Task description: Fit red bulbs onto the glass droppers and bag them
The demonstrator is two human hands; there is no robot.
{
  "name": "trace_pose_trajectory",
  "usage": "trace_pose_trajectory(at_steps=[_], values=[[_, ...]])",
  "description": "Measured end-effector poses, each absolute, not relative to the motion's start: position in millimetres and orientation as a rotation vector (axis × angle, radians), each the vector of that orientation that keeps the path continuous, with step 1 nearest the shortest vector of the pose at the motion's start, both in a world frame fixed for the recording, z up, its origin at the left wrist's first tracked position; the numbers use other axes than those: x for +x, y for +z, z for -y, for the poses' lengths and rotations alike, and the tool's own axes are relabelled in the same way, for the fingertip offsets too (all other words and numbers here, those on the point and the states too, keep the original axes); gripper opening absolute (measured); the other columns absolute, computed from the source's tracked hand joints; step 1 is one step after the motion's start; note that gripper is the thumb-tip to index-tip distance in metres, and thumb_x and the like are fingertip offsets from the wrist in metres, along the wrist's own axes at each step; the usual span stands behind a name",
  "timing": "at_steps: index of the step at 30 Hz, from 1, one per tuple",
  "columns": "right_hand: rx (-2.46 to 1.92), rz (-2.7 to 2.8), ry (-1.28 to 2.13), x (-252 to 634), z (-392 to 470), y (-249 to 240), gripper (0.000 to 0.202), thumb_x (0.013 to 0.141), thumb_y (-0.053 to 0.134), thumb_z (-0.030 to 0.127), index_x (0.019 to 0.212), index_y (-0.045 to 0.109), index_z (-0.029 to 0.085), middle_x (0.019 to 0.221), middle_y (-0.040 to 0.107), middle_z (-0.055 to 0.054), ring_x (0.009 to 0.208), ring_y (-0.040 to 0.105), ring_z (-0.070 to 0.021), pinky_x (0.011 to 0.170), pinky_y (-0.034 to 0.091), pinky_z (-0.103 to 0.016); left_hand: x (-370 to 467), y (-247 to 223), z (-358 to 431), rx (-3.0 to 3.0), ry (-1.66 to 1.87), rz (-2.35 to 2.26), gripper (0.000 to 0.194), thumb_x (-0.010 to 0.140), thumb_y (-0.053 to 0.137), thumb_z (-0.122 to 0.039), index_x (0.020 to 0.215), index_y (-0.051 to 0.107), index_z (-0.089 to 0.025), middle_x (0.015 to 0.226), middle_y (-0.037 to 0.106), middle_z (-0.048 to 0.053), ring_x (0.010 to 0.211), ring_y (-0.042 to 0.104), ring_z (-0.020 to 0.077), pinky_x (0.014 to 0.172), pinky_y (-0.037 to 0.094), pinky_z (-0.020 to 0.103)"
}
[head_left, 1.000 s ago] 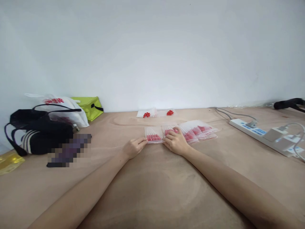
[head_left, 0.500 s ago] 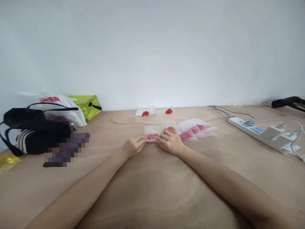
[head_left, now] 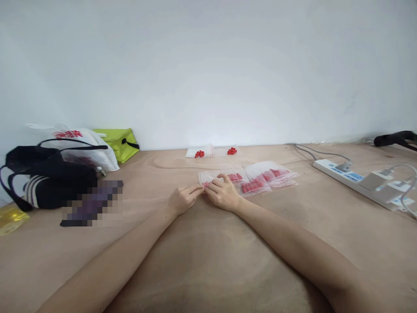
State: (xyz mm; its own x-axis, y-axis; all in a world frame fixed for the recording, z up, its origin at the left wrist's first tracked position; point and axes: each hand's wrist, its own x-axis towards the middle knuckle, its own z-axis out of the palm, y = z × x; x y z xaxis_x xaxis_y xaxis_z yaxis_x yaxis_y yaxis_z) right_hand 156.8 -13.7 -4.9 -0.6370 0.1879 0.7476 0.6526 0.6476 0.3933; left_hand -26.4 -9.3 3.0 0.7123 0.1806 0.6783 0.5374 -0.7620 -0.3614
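Clear zip bags with red pieces inside lie overlapping on the table, the nearest small bag (head_left: 206, 177) at the left of the row. My left hand (head_left: 184, 199) pinches the near left corner of that bag between thumb and fingers. Against its near edge, my right hand (head_left: 222, 193) has its fingertips bent close beside the left ones, covering most of the red pieces inside. I cannot tell whether the right fingers grip the bag or only press on it. Just right of that hand lie more filled bags (head_left: 256, 184), their red pieces in a row.
By the wall lie two bags with loose red pieces (head_left: 199, 154). A white power strip (head_left: 339, 174) with chargers and cables is on the right. On the left are a black bag (head_left: 61, 182), a white plastic bag (head_left: 97, 148) and a lime-green box bag (head_left: 120, 145).
My right hand has slid left along the bag until its fingertips meet the left hand's. More red pieces in the bags to its right now show. My left hand has barely moved.
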Motion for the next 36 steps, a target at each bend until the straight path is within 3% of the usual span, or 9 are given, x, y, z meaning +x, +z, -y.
trace_pose_trajectory(at_steps=[17, 25, 29, 32, 36], values=[[-0.680, 2.178, -1.090, 186.4, 23.1, -1.8, 0.027, 0.085, 0.036, 0.010, 0.069, 0.057, 0.016, 0.065, 0.055, -0.001, 0.064, 0.041, -0.0112, 0.082, 0.024, -0.034, -33.8, 5.1, 16.5, -2.455, -0.963, 0.606, 0.021, 0.084, 0.042, -0.015, 0.078, 0.062, -0.018, 0.077, 0.068, 0.003, 0.066, 0.064, 0.0108, 0.059, 0.051, 0.020], [-0.767, 2.181, -1.042, 199.7, 23.6, -5.3, 0.028, 0.083, 0.038, 0.008, 0.062, 0.054, 0.017, 0.056, 0.048, 0.001, 0.059, 0.038, -0.0103, 0.084, 0.021, -0.034, -36.6, 4.8, 19.0, -2.467, -0.951, 0.628, 0.022, 0.085, 0.041, -0.017, 0.076, 0.061, -0.018, 0.076, 0.068, 0.001, 0.064, 0.064, 0.0099, 0.051, 0.048, 0.017], [-0.781, 2.194, -1.007, 198.3, 22.4, -5.1, 0.030, 0.086, 0.039, 0.018, 0.060, 0.054, 0.017, 0.053, 0.048, 0.002, 0.057, 0.038, -0.0102, 0.084, 0.020, -0.034, -40.2, 4.7, 17.7, -2.529, -0.965, 0.683, 0.021, 0.085, 0.041, -0.017, 0.076, 0.060, -0.018, 0.077, 0.068, 0.001, 0.065, 0.064, 0.0101, 0.057, 0.050, 0.019], [-0.793, 2.229, -0.913, 201.1, 23.3, -1.9, 0.031, 0.086, 0.042, 0.031, 0.062, 0.055, 0.017, 0.057, 0.052, 0.000, 0.063, 0.042, -0.0117, 0.083, 0.020, -0.035, -40.0, 8.9, 20.1, -2.592, -0.909, 0.830, 0.013, 0.079, 0.049, -0.024, 0.084, 0.060, -0.017, 0.087, 0.066, 0.005, 0.077, 0.063, 0.0155, 0.070, 0.051, 0.027], [-0.932, 2.282, -0.738, 217.8, 22.9, 10.8, 0.037, 0.081, 0.043, 0.049, 0.074, 0.058, 0.016, 0.072, 0.060, -0.005, 0.075, 0.047, -0.0164, 0.082, 0.020, -0.037, -23.7, 10.9, 26.4, -2.571, -0.795, 1.073, 0.049, 0.072, 0.056, -0.036, 0.114, 0.048, -0.012, 0.118, 0.051, 0.016, 0.106, 0.049, 0.0281, 0.088, 0.042, 0.044]])
